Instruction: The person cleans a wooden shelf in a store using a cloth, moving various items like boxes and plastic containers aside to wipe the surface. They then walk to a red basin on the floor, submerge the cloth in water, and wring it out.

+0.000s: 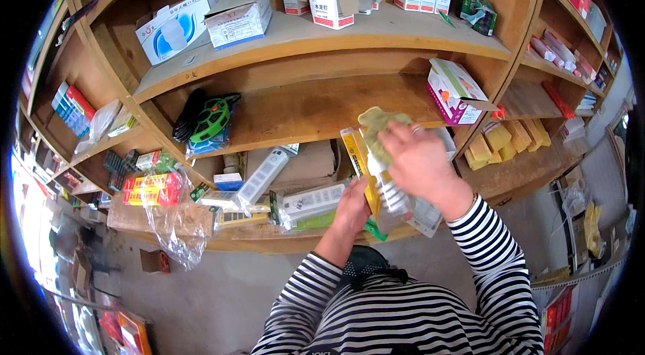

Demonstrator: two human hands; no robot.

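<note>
My left hand (351, 207) is closed on the edge of a long yellow-and-white package (354, 152), held tilted above the lowest shelf. My right hand (418, 156) has its fingers closed over an olive-green cloth (377, 128) at the package's upper end. The right hand and the cloth hide part of the package, so its contents cannot be made out. Left of my left hand, a white power strip (312, 204) in clear wrapping lies on the lowest shelf. Another white power strip (261, 177) lies slanted behind it.
On the middle shelf (322, 103) sit a green cable reel (211, 120) and an open purple-and-white box (457, 94). Several small cartons (329, 5) stand on the upper shelf. A clear plastic bag (178, 220) hangs over the lowest shelf's edge. Yellow packets (500, 143) lie at right.
</note>
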